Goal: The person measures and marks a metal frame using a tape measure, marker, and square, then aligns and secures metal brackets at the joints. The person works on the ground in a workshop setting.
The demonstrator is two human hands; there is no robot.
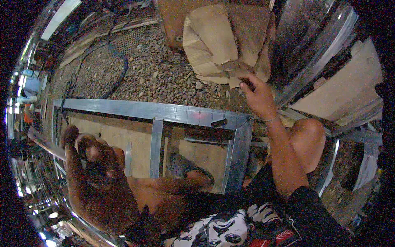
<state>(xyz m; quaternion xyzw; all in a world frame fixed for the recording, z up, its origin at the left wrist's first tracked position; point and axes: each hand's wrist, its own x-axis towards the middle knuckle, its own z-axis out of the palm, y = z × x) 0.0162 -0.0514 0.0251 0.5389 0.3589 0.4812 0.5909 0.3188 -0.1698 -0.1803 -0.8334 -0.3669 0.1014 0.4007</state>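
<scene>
At the upper middle, a crumpled sheet of brown cardboard [212, 37] lies folded over the gravel. My right hand [262, 96] reaches to its lower edge, with the fingers bent and closed on the cardboard there. On the left, close to the camera, my left hand [98, 168] is raised in shadow. Its fingers are half curled and stand apart from one another, and I see nothing clearly held in them. Below both hands runs a grey metal frame [156, 110] of square tubing, with a crossbar [156, 144] and a corner at its right end.
Gravel [152, 61] covers the ground beyond the frame, with a dark cable [125, 66] looping over it. A brown board [173, 20] stands behind the cardboard. More cardboard [345, 90] and long metal pieces lie at the right. My bare knee [308, 142] sits beside my right forearm.
</scene>
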